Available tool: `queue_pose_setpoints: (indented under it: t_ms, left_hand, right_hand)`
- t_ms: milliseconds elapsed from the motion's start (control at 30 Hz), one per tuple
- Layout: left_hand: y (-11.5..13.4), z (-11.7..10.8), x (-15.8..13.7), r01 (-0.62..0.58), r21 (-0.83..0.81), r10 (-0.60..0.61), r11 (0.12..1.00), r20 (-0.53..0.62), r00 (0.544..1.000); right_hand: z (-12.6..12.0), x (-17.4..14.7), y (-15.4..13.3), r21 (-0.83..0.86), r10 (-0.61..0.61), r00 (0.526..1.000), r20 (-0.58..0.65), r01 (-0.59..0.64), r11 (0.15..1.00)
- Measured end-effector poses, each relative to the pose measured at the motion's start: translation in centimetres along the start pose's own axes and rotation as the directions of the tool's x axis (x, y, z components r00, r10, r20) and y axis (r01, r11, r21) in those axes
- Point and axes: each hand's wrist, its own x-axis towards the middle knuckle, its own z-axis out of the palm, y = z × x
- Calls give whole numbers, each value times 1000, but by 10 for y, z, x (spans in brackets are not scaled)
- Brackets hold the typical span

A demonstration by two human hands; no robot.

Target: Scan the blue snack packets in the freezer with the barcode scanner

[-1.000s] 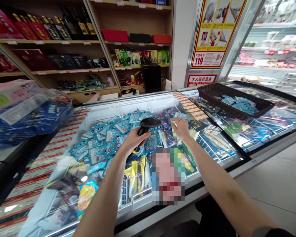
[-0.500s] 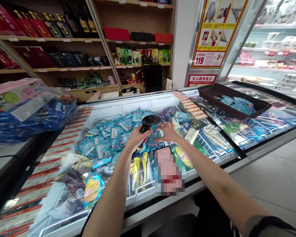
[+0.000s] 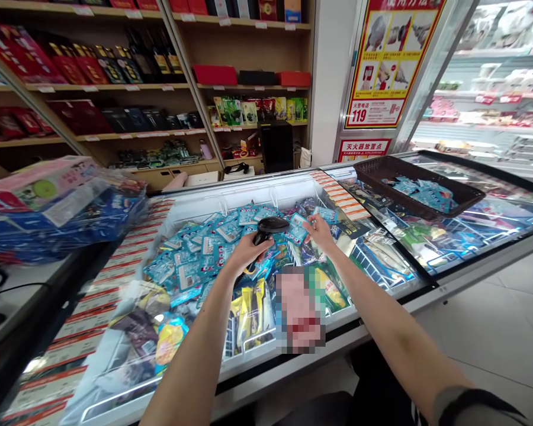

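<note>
In my left hand [image 3: 245, 254] is a black handheld barcode scanner [image 3: 273, 225], its head turned to the right. My right hand [image 3: 320, 232] pinches a small blue packet [image 3: 296, 229] by its right edge, just to the right of the scanner head. Below and left of both hands, many similar blue packets [image 3: 189, 269] lie heaped in the open freezer chest [image 3: 195, 204]. One more blue packet [image 3: 325, 213] rests a little beyond my right hand. Nearer to me are yellow-wrapped ice creams [image 3: 251, 310] and a phone [image 3: 299, 307] whose screen is blurred out.
A brown basket [image 3: 368, 174] holding blue packets sits on the freezer's right part. Plastic-wrapped boxes [image 3: 66, 207] are stacked at left. Price labels [image 3: 89, 290] line the freezer's left glass. Shelves [image 3: 133, 86] with bottles and boxes stand behind, and a lit display fridge [image 3: 493, 89] is at right.
My right hand has lifted a blue packet from the heap and moved slightly up and right with it. The scanner stays in my left hand, nearly in place.
</note>
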Motion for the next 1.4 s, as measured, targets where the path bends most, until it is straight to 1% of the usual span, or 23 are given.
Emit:
queue_pose_setpoints:
  t_ms: [100,133,200,267,367,467,633,800,1033,1200,1400]
  left_hand:
    - [-1,4,3,6,16,-5,1000,-8,1000]
    - [-2,6,3,3,17,-3,1000,-13,1000]
    - [-2,9,5,-5,22,6,1000,-21,1000]
    - [-3,11,6,-10,38,11,999,-24,1000]
    - [-4,11,6,-22,59,24,998,-24,999]
    - [-5,9,5,-43,38,44,998,-20,999]
    - [-7,7,0,-45,-18,44,999,-38,998]
    - [-8,11,-1,-72,-2,72,997,-38,997]
    - [-4,12,4,-49,3,49,999,-15,999]
    - [-5,13,7,-56,2,56,998,-21,998]
    - [-11,11,10,-81,5,81,997,-21,997]
  right_hand:
    - [1,-1,7,218,56,996,-67,-40,975]
    - [2,-1,10,266,54,995,-85,-30,963]
    - [5,0,13,308,44,992,-114,-7,951]
    - [6,2,16,293,47,992,-115,-12,956]
    - [5,4,16,248,52,996,-74,-32,968]
    - [5,4,13,242,47,997,-56,-32,970]
    - [6,3,12,241,2,999,-39,8,971]
    - [7,3,15,214,-33,999,-40,41,976]
    - [5,2,10,146,-7,1000,-16,9,989]
    - [7,5,16,196,-65,998,-15,67,978]
    - [9,7,21,237,-66,998,-21,69,969]
